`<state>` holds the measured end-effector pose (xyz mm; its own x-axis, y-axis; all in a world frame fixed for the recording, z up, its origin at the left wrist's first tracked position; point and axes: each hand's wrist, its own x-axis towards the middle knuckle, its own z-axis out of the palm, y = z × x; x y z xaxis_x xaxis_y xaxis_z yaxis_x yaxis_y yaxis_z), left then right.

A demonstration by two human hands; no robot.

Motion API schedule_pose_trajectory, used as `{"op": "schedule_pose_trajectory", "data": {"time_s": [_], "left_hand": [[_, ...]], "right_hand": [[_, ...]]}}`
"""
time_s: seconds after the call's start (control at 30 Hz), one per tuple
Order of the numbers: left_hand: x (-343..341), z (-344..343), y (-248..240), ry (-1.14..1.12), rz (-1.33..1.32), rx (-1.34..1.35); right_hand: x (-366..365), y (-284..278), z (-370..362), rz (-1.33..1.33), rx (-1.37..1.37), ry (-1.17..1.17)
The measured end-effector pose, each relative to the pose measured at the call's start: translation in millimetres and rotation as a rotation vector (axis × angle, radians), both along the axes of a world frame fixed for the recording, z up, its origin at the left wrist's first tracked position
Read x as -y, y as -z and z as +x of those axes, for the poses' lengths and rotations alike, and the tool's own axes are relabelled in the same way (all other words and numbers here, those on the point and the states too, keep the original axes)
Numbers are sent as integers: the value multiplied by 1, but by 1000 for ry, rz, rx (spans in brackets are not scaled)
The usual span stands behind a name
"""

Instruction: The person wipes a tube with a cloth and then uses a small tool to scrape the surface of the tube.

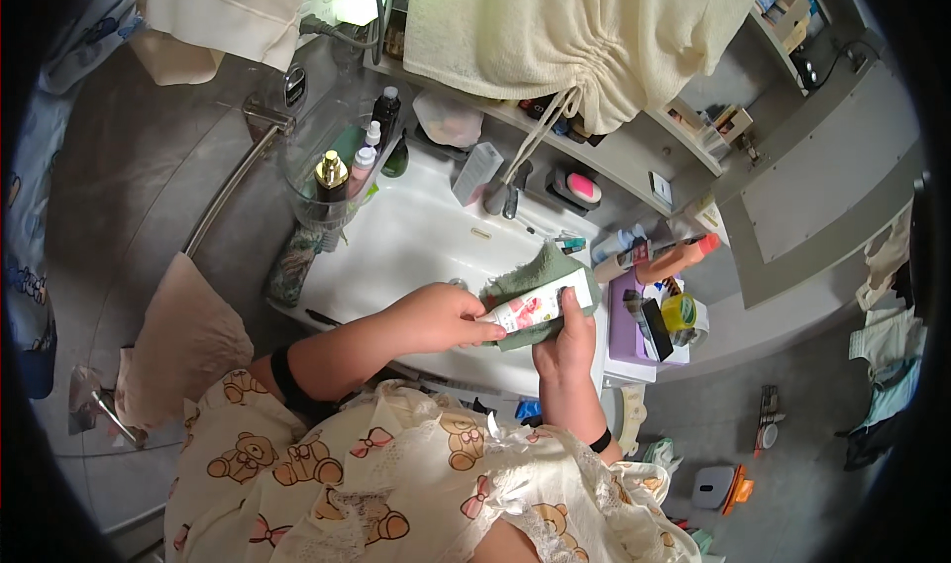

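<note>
A white squeeze tube [531, 310] with a pink print lies across a green cloth [547, 274], held between both hands above the front of the sink. My left hand [451, 315] pinches the tube's left end between thumb and fingers. Around the right end, my right hand [567, 337] is closed, thumb on top of the tube and the cloth beneath it. The fingers of my right hand are mostly hidden under the cloth.
Below my hands is a white sink [416, 226] with a faucet [505, 195]. A clear bin [297, 157] of bottles stands at its left, a purple box [626, 315] of toiletries at its right. A cream garment [575, 28] hangs over the back shelf.
</note>
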<state>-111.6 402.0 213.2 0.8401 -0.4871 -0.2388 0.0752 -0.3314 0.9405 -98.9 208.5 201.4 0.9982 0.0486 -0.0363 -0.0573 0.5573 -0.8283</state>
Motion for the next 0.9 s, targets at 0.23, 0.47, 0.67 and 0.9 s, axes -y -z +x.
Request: {"op": "schedule_pose_trajectory", "data": {"time_s": [0.23,0.47,0.67,0.9], "left_hand": [[20,4,4,-49,-198,-29],[46,13,-3,-10,-230,-110],[71,23,-10,53,-228,-90],[97,32,-8,107,-199,-97]], "right_hand": [[-9,8,-20,-96,79,-204],[20,5,-11,-73,78,-251],[58,-10,5,-12,28,-110],[103,-19,33,96,-48,89]]}}
